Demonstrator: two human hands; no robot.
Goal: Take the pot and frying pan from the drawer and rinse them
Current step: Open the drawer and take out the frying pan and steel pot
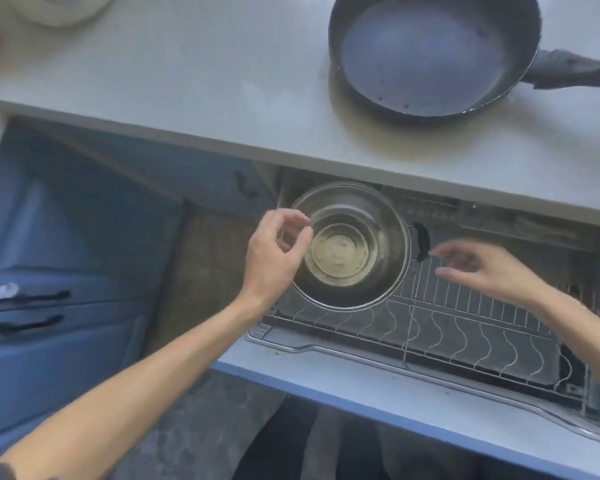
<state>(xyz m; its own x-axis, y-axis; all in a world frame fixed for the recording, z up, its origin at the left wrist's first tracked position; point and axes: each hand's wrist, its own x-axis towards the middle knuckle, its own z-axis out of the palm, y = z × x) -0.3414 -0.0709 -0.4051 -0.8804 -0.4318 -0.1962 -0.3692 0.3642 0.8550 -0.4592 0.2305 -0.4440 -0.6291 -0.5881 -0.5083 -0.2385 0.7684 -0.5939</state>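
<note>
A steel pot [352, 247] with a black side handle sits at the left end of the pulled-out drawer [361, 372], on its wire rack. My left hand [274, 252] hovers over the pot's left rim, fingers curled and apart, holding nothing. My right hand [482, 266] reaches toward the pot's black handle from the right, fingers spread, just short of it. The dark frying pan [426, 53] rests on the grey countertop [205, 81] at the upper right, its handle pointing right.
The wire rack [465, 327] fills the drawer to the right of the pot. Blue cabinet fronts with black handles [25, 299] stand at the left. A white object [66, 5] sits at the counter's far left corner.
</note>
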